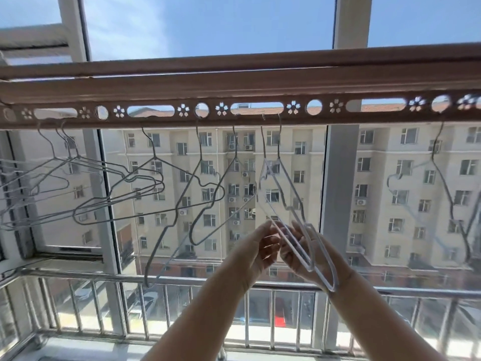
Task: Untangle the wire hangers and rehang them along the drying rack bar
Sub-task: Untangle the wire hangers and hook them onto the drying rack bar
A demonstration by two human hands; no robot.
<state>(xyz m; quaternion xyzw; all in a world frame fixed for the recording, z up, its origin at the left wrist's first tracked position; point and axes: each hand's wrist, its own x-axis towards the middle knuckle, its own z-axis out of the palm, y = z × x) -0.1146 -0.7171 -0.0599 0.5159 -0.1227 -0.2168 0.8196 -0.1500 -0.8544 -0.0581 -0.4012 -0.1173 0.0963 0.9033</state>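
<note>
A brown drying rack bar point(234, 84) with punched holes and flower cut-outs runs across the view overhead. Several wire hangers hook into its holes. A bunch on the left point(78, 175) overlaps and crosses. Two white hangers point(282, 186) hang side by side from the middle slot, swung toward me. My left hand point(263, 246) pinches their lower wire from the left. My right hand point(302, 251) grips the same pair from the right, with their bottom corner looping past my wrist. One more hanger point(442, 183) hangs alone at the far right.
Behind the rack is a window with grey frames point(338, 194), and an apartment block beyond it. A metal guard railing point(182, 280) runs along the bottom. The bar between the middle pair and the far-right hanger has free holes.
</note>
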